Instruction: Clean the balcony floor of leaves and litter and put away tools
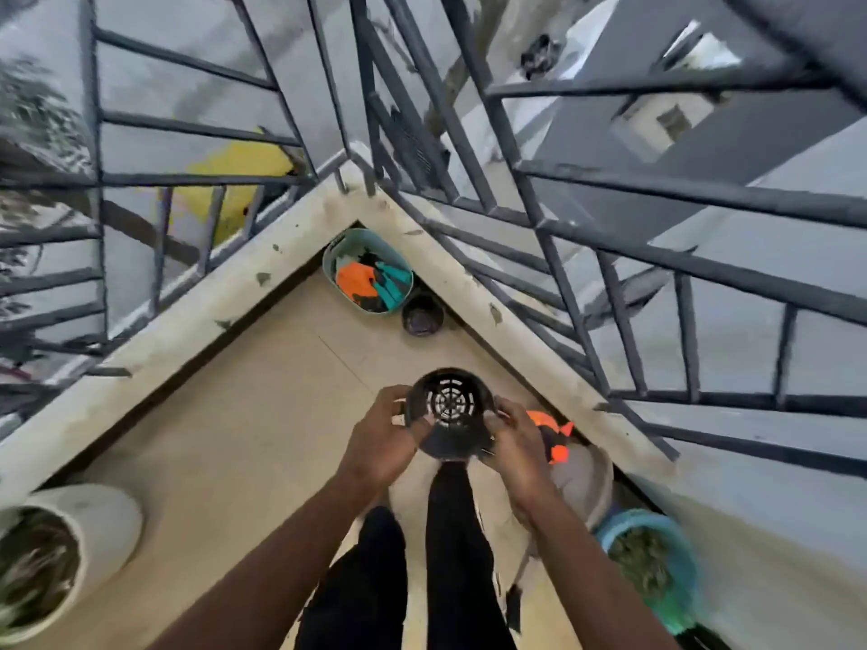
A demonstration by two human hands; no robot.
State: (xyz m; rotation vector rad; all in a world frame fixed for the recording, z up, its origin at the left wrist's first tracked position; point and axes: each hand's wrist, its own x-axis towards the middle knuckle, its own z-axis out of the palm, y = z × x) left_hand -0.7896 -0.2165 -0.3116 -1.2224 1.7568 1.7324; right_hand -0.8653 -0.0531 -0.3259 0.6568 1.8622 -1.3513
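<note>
I hold a black plastic pot (449, 415) with a slotted bottom in front of me, above the tan tiled balcony floor (244, 443). My left hand (384, 438) grips its left rim and my right hand (513, 443) grips its right side. In the corner of the balcony a teal basket (345, 246) holds orange and teal tools. A second small black pot (422, 315) stands beside the basket.
A grey metal railing (553, 255) on a concrete ledge (197, 297) closes both sides. A white planter (89, 532) stands at left. At right are a beige pot (591, 480), an orange item (551, 436) and a blue pot with greenery (657, 555). My legs are below.
</note>
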